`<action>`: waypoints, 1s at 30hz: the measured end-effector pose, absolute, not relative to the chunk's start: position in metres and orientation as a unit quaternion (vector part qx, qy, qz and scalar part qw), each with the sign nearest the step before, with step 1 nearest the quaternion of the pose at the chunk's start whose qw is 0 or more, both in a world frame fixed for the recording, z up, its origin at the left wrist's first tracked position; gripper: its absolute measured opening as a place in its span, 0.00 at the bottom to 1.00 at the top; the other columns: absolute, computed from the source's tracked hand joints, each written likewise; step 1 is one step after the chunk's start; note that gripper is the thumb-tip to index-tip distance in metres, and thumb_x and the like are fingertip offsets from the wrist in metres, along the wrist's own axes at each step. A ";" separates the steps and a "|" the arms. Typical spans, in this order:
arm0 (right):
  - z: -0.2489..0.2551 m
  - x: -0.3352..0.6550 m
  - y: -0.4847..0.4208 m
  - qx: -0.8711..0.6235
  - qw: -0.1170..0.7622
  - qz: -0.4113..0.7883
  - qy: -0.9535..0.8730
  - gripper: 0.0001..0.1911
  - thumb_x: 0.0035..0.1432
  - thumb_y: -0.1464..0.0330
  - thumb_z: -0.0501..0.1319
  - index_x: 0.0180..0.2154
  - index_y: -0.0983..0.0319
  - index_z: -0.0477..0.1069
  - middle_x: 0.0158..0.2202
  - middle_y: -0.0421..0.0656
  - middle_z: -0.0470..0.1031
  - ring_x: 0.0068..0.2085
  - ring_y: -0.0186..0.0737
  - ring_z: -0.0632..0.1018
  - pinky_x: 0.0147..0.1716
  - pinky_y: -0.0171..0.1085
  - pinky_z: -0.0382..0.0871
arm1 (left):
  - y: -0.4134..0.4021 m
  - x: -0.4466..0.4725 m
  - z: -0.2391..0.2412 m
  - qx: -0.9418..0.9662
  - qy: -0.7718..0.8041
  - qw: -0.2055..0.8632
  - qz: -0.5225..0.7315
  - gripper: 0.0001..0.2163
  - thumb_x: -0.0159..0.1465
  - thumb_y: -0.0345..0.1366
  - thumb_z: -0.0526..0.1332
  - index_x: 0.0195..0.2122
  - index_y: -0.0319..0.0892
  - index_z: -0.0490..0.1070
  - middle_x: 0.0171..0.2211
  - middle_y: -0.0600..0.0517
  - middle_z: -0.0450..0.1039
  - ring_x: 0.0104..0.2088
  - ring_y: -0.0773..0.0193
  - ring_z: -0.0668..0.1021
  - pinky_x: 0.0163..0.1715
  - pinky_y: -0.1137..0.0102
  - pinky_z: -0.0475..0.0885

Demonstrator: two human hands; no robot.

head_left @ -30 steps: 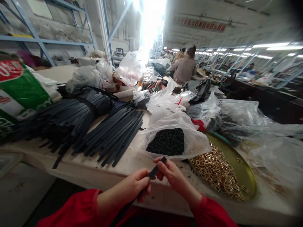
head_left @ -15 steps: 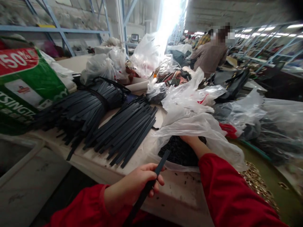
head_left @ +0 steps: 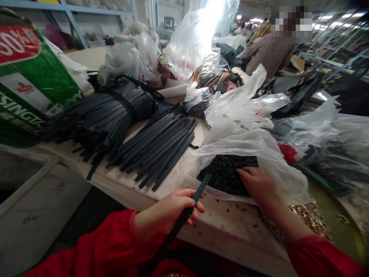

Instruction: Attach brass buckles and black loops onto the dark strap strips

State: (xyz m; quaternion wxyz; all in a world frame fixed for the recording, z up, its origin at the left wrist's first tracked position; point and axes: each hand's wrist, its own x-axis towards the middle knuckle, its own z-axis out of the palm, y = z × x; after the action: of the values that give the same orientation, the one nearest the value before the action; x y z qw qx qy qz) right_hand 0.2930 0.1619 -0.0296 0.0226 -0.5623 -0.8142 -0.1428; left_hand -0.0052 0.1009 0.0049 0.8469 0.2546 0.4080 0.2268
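Our left hand (head_left: pixel 170 213) grips one black strap (head_left: pixel 190 206); our right hand (head_left: pixel 258 184), fingers spread, digs among small black pieces (head_left: pixel 225 173), none picked yet.

left hand (head_left: pixel 170 211) in closed grip, right hand (head_left: pixel 258 184) palm-down, fingers extended

Black strap (head_left: pixel 188 207), red sleeve (head_left: pixel 109 246)

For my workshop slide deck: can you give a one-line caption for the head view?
Left hand grips a black strap while right hand rests in a plastic bag of small black pieces.
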 end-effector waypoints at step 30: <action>-0.027 0.219 0.019 -0.528 0.170 0.581 -0.596 0.06 0.49 0.66 0.60 0.29 0.62 0.70 0.25 0.37 0.70 0.27 0.33 0.69 0.25 0.31 0.60 | 0.119 -0.077 0.056 0.411 0.493 0.643 0.417 0.12 0.45 0.38 0.69 0.24 0.39 0.67 0.19 0.58 0.66 0.20 0.73 0.68 0.21 0.79 0.64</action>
State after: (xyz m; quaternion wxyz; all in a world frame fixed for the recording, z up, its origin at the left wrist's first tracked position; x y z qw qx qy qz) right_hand 0.2193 0.0189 -0.0271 0.1697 -0.5284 -0.5957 0.5806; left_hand -0.0774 0.1188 0.0565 0.6433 0.4108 0.4932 0.4172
